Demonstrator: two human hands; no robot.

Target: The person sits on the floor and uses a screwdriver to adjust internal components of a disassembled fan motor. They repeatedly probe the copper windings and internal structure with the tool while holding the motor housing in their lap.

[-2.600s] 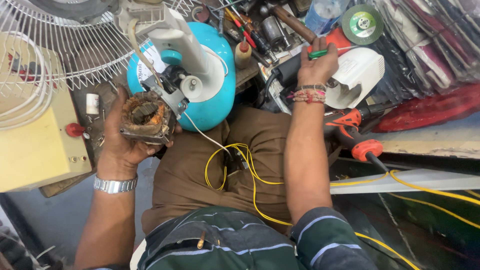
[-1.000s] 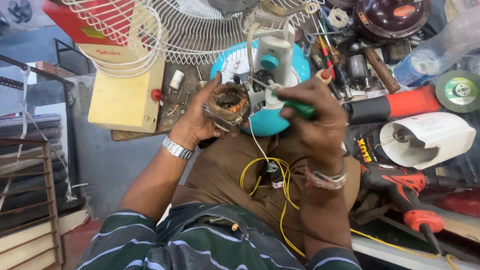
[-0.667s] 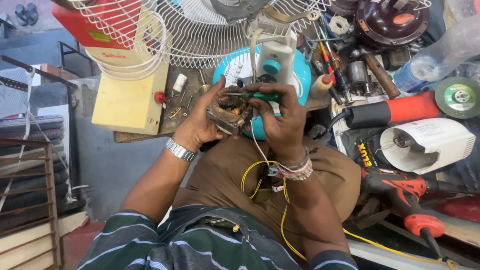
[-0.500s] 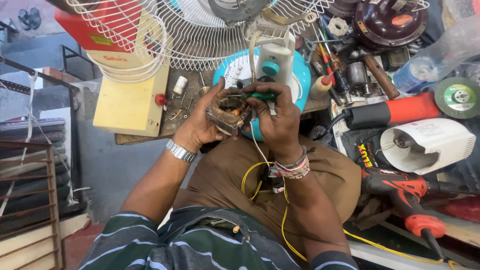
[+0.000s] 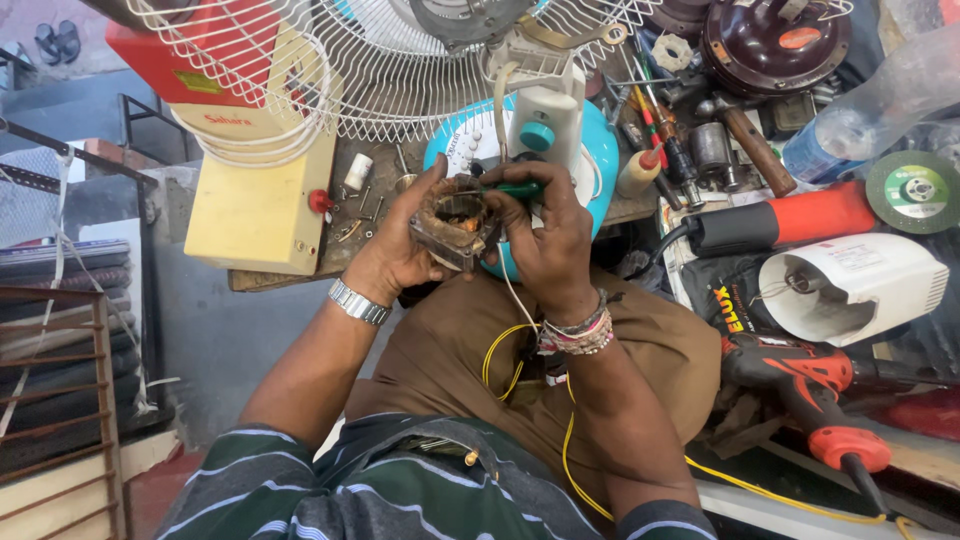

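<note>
Motor stator (image 5: 455, 222): I see it held over the lap, just off the bench's front edge, copper windings facing up.
Left hand (image 5: 400, 255): I note it closed around the stator from below and the left.
Right hand (image 5: 548, 235): fingers pinch a green-handled screwdriver (image 5: 515, 188), its tip at the stator's top.
Fan base (image 5: 545, 140): teal and white, directly behind both hands.
Yellow wire (image 5: 505, 370): looped across the lap.
Angle grinder (image 5: 780, 222): on the bench, toward its right edge.
</note>
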